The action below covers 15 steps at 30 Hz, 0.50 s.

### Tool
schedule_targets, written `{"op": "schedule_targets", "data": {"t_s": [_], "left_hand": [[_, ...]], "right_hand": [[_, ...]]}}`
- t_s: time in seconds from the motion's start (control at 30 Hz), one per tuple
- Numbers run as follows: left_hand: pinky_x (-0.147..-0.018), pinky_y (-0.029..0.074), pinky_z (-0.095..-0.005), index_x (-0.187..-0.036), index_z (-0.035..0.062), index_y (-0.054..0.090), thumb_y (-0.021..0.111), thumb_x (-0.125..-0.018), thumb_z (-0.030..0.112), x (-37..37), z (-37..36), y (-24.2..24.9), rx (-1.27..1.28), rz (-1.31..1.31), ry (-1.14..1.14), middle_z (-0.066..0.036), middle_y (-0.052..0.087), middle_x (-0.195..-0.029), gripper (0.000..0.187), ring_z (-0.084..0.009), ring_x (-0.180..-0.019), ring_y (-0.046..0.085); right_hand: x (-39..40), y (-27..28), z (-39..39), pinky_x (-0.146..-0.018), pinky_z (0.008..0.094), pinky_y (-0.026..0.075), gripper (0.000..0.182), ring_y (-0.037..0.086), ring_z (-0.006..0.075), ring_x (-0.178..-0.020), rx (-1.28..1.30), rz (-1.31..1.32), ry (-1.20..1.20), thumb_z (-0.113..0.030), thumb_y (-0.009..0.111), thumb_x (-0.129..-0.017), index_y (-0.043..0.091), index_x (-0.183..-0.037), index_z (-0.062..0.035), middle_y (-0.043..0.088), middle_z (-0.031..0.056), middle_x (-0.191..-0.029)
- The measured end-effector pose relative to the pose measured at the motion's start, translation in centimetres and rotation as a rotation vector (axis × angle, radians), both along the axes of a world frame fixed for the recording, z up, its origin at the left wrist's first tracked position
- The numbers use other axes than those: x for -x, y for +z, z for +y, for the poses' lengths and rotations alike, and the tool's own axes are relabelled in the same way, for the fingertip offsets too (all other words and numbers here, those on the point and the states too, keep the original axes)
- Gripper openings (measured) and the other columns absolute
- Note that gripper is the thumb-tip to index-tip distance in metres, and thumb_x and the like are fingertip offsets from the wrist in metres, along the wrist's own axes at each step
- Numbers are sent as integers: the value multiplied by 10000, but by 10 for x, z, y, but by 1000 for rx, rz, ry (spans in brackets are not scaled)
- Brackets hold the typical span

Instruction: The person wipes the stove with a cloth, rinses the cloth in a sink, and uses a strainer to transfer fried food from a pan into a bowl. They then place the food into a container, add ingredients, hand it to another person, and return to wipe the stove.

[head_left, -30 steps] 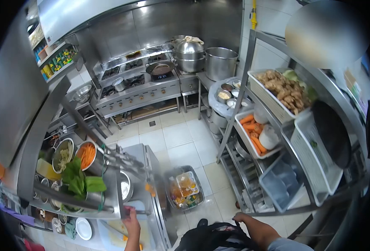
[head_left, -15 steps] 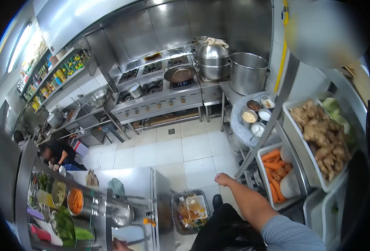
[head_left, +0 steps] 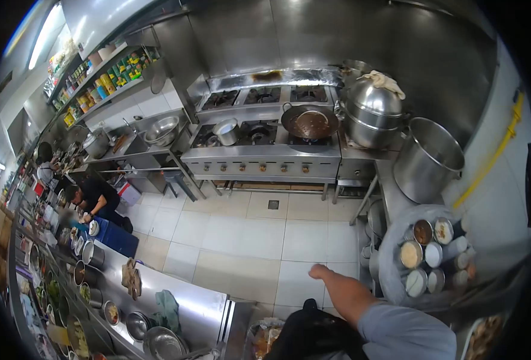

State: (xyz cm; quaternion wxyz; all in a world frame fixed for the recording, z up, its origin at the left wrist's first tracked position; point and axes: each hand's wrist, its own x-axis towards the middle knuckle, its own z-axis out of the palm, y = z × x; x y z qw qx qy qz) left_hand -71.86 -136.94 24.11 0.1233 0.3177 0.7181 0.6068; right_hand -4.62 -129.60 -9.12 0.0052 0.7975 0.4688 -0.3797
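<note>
My right hand [head_left: 318, 272] hangs over the floor tiles [head_left: 262, 246] at the lower centre, with the arm reaching in from the lower right. Its fingers look curled closed, and nothing shows in them. My left hand is out of view. Left of my dark-clothed leg, part of a bin with food scraps [head_left: 267, 339] shows at the bottom edge. Farther left is a steel counter [head_left: 187, 294] with a green plastic bag [head_left: 167, 311] and a brown cloth-like item [head_left: 131, 279] on it.
Ahead stands a stove [head_left: 265, 157] bearing a wok [head_left: 309, 123] and a pot [head_left: 226, 131]. A steamer [head_left: 372, 114] and stockpot [head_left: 427, 162] are at right, above seasoning bowls [head_left: 411, 254]. Another person [head_left: 97, 198] bends beside a blue box [head_left: 116, 240] at left.
The view has swung up and to the right of the counter, nearer the stove. The ginger and carrot trays have mostly left view, as has the hand at the bottom left. My right hand remains closed.
</note>
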Motion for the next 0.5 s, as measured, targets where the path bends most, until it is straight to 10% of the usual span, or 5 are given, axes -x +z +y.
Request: {"op": "schedule_targets", "data": {"t_s": [0.2,0.33,0.5], "left_hand": [[-690,498,-373,-962,-2,550,589,-961,120,-84,121,6,30,97,-120,-165,628,-812,128,-257,-691,575],[-711,504,-374,-1005,-1,558,586,-967,128,-138,191,-4,93,133,-165,-178,639,-847,138,-268,-737,590],[-738,512,-375,-1059,0,567,583,-973,139,-204,281,-42,272,209,-217,-193,652,-891,164,-283,-795,608]], "right_hand": [[-55,42,169,-896,457,533,378,666,388,-1042,-347,127,-356,-371,563,-882,704,-1032,-55,707,203,-1074],[-118,13,284,-418,324,423,252,549,158,-534,-502,493,-823,-355,564,-957,590,-948,-105,575,36,-680],[-185,-3,405,-449,313,423,217,527,132,-560,-610,921,-1037,-381,534,-1001,515,-1075,-178,563,5,-786]]}}
